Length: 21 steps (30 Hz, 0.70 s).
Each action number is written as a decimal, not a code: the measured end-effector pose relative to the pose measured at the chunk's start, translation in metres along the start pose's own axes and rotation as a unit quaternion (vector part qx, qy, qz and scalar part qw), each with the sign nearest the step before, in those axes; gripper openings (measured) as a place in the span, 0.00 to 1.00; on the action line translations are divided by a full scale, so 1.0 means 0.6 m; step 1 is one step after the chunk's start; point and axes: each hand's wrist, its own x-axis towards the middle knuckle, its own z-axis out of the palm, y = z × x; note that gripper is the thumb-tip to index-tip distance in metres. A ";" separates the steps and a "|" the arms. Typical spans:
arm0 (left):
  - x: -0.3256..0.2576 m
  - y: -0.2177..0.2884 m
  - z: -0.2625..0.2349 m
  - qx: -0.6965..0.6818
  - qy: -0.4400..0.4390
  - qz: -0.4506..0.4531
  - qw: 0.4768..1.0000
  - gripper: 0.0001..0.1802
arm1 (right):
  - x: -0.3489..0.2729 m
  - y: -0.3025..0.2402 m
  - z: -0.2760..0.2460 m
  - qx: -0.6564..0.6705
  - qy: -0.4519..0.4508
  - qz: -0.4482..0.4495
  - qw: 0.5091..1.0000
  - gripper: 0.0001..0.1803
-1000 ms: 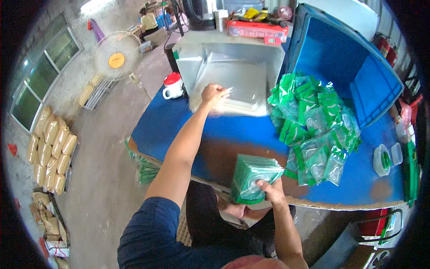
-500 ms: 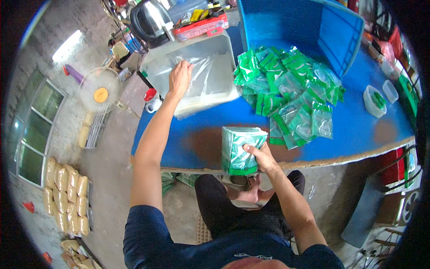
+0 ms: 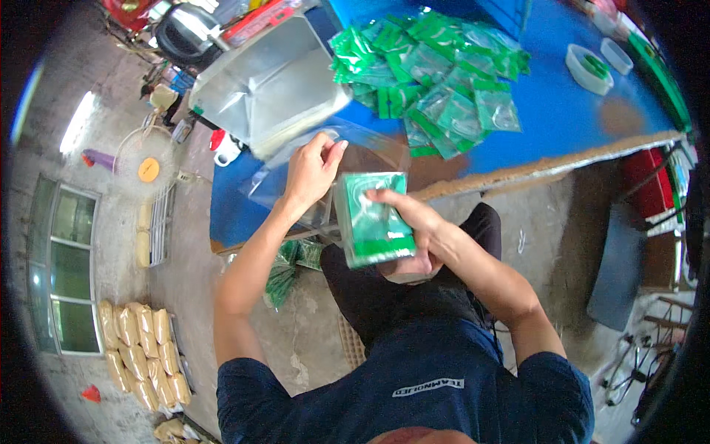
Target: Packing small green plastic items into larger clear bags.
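My right hand grips a thick, squared stack of green-and-clear packets above my lap, its thumb across the top packet. To the left, my left hand is closed in a pinch on a large, thin clear plastic bag. The bag spreads over the table's near edge and partly behind the stack; its mouth cannot be made out. Beyond my hands, a loose heap of similar green packets lies on the blue tabletop.
A pale rectangular tub stands left of the heap, with a red-and-white cup beside it and an electric kettle behind. Small plastic containers sit at the right. Green packets hang or lie below the table's edge.
My left hand has drawn the clear plastic bag out of the tub and toward me, near the stack. The packet stack has shifted slightly left and closer to that hand. The view has turned.
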 end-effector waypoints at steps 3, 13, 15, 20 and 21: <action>-0.023 0.030 0.012 -0.030 0.034 0.011 0.999 0.16 | 0.016 -0.027 -0.020 0.125 0.013 -0.057 0.990 0.19; -0.158 0.216 0.042 -0.130 -0.048 0.174 0.975 0.14 | 0.039 -0.070 0.008 -0.216 0.147 -0.120 0.958 0.26; -0.153 0.244 0.002 -0.110 -0.152 0.192 0.963 0.09 | 0.049 -0.054 0.010 -0.308 0.144 -0.189 0.921 0.28; 0.067 0.154 -0.013 0.113 -0.017 0.324 0.939 0.15 | 0.048 -0.043 0.001 -0.293 0.063 -0.299 0.906 0.30; 0.086 0.119 -0.010 0.082 -0.110 0.279 0.950 0.15 | 0.025 -0.053 0.025 -0.274 0.065 -0.259 0.924 0.31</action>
